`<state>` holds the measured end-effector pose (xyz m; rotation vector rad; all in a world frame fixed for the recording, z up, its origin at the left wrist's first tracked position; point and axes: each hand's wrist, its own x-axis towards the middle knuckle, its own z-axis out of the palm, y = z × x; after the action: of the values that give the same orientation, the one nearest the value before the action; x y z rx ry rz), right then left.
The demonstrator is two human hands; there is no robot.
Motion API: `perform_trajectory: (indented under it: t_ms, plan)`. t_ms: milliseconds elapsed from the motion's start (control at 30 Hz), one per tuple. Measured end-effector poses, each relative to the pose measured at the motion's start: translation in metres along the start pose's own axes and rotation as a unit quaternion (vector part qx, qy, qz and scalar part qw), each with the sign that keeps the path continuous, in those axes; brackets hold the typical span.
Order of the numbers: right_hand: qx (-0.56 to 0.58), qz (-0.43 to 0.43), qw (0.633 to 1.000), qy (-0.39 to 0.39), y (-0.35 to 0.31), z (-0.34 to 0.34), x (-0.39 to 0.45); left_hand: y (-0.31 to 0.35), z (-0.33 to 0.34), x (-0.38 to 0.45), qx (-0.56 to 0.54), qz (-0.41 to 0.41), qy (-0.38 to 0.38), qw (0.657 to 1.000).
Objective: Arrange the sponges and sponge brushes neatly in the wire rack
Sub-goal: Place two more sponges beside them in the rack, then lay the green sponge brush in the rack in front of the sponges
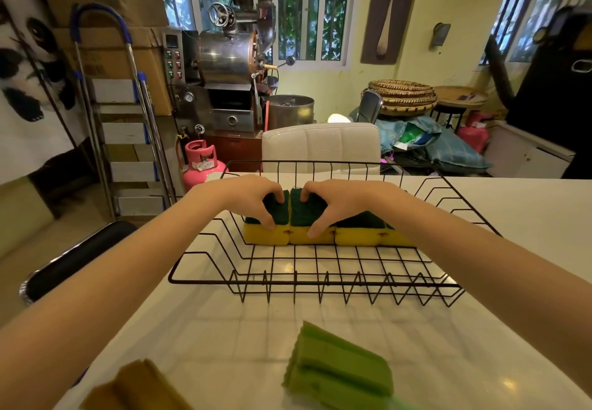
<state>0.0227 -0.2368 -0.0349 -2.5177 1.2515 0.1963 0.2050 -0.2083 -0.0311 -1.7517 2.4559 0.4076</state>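
A black wire rack (pixel 307 281) stands on the white counter. Inside it, toward the back, a row of yellow sponges with dark green scouring tops lies side by side. My left hand (pixel 250 198) grips the leftmost sponge (pixel 266 236), fingers over its green top and thumb on its front. My right hand (pixel 339 201) grips the sponge beside it (pixel 304 214) the same way. Further sponges (pixel 362 233) continue the row to the right, partly hidden by my right forearm. A green sponge brush (pixel 342 368) and a brown sponge brush (pixel 141 384) lie on the counter in front of the rack.
The white counter (pixel 512 211) extends right and toward me. A white chair back (pixel 320 143) stands just behind the rack. A black stool (pixel 77 256) sits left of the counter, with a stepladder (pixel 125 134) and a pink gas cylinder (pixel 200 163) beyond.
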Motion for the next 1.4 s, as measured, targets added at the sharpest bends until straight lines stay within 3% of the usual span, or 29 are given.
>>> perform_trajectory:
  t_ms: [167,267,433,667,833,967,1067,1233,1400]
  plan:
    - [-0.071,0.005,0.997,0.025,-0.011,-0.005,-0.008,0.016,0.004,-0.015,0.013,0.001,0.002,1.000]
    - [-0.020,0.009,0.999,0.042,-0.020,-0.006,-0.022,0.027,0.000,-0.031,-0.042,0.006,-0.011,0.999]
    - [0.010,0.018,0.998,0.067,-0.030,-0.009,-0.059,0.056,-0.013,-0.065,-0.043,0.014,-0.026,0.999]
    - [0.072,0.006,0.991,0.110,-0.031,0.000,-0.134,0.101,-0.006,-0.117,-0.130,0.118,0.152,0.973]
    - [0.130,-0.032,0.958,0.252,-0.029,0.042,-0.187,0.132,0.027,-0.138,-0.115,0.163,0.188,0.962]
    - [0.079,-0.067,0.941,0.322,-0.024,0.088,-0.222,0.153,0.063,-0.150,-0.044,0.191,0.172,0.965]
    - [0.053,-0.069,0.943,0.321,-0.020,0.118,-0.238,0.160,0.082,-0.154,-0.019,0.195,0.159,0.968]
    - [0.049,-0.010,0.968,0.248,-0.010,0.152,-0.258,0.155,0.094,-0.159,0.006,0.163,0.133,0.978]
    - [0.038,-0.003,0.972,0.232,-0.006,0.155,-0.266,0.147,0.103,-0.160,0.058,0.128,0.159,0.977]
